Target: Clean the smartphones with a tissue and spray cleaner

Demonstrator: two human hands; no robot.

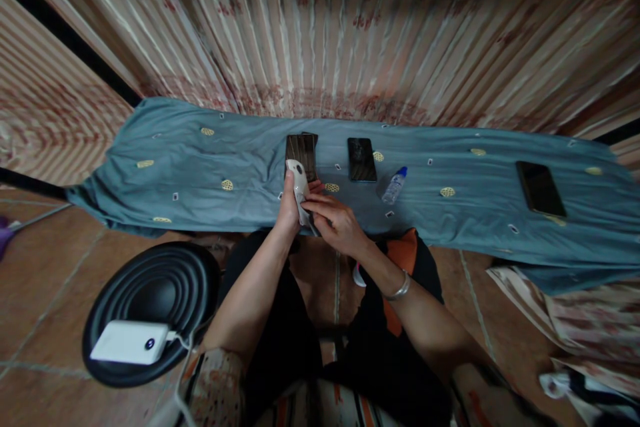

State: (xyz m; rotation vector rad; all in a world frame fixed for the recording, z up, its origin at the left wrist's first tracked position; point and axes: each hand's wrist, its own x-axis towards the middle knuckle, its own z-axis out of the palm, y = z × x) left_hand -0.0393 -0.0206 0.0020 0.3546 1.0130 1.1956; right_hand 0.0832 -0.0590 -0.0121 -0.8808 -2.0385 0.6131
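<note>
A glossy white rounded object (299, 179) with a dark round spot near its top is gripped, tilted, in my left hand (289, 208); I cannot tell its exact kind. My right hand (339, 221) is closed, its fingertips pressed against the lower side of that object, where a thin dark edge shows. Just beyond my hands lies a dark phone-like slab (301, 150), partly covered by the white object, with another dark corner under it. To the right are a dark phone (362, 160) and a small clear bottle (393, 188) with a blue cap.
The things rest on a long surface under a blue-green patterned cloth (260, 203). Another dark phone (541, 188) lies far right. A pleated curtain (320, 33) hangs behind. On the left, a white power bank (131, 341) with a cable sits on a black round ringed stool (197, 273).
</note>
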